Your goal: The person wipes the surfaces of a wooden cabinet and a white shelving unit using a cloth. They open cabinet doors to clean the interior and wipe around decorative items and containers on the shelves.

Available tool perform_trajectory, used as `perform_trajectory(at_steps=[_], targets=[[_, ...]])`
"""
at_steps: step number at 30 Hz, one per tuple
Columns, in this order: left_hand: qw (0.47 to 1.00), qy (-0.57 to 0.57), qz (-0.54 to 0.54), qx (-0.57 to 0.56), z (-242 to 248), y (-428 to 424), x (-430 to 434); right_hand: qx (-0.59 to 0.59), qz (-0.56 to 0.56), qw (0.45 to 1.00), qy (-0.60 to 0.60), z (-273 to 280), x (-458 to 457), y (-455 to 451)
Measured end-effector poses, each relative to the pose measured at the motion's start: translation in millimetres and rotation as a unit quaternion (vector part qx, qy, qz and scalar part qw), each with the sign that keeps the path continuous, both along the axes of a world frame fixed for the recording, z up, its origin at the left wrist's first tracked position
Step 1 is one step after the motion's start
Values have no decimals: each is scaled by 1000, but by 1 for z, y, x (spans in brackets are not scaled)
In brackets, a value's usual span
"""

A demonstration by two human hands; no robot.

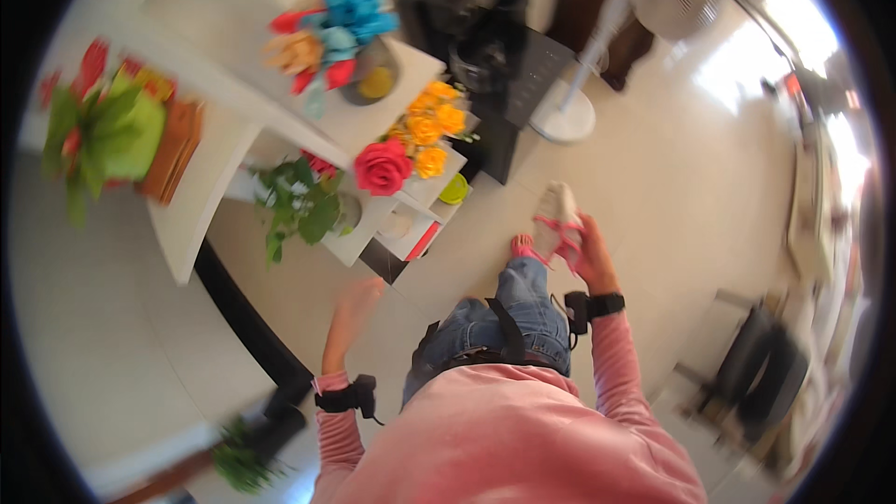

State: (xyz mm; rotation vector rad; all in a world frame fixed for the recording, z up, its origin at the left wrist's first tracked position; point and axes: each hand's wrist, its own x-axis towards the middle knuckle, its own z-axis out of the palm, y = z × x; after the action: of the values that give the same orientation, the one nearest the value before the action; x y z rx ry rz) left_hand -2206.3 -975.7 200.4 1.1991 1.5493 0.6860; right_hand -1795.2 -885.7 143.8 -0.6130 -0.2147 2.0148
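Observation:
My right hand [595,252] grips a cream shoe [558,206] with pink straps or laces, held out over the tiled floor beside my raised or forward foot in a pink slipper [523,246]. My left hand [355,308] is blurred and hangs to the left of my jeans, near the white shelf unit, touching nothing; its fingers look loosely extended. Each wrist bears a black strap with a small device.
White shelves [231,154] at the left hold artificial flowers [383,166], a potted plant [308,203] and a brown box [175,154]. A black cabinet [504,133] and a white standing fan [567,112] are ahead; a dark stool-like object [759,371] is at right.

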Motion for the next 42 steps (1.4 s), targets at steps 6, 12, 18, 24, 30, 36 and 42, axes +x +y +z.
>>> perform_trajectory(at_steps=[6, 12, 18, 24, 30, 36, 42], targets=[[990, -20, -124, -60, -18, 15, 13, -4, -55, 979, -196, -23, -43, -43], [978, -22, -160, -131, -59, 33, 43, 13, 0, 917, -399, -86, -53, -28], [981, -35, -26, -189, -140, 48, 86, 0, 62, 912, -405, -205, -56, 15], [994, 73, 77, -15, -222, 141, 123, 59, 53, 863, -498, -292, -72, 51], [947, 84, 304, 69, -265, 236, 132, 106, 34, 854, -508, -321, -84, 100], [879, 38, 449, 155, -306, 292, 129, 61, 52, 903, -423, -326, -95, 158], [847, 7, 497, 188, -345, 308, 107, 182, -33, 841, -508, -312, -128, 212]])
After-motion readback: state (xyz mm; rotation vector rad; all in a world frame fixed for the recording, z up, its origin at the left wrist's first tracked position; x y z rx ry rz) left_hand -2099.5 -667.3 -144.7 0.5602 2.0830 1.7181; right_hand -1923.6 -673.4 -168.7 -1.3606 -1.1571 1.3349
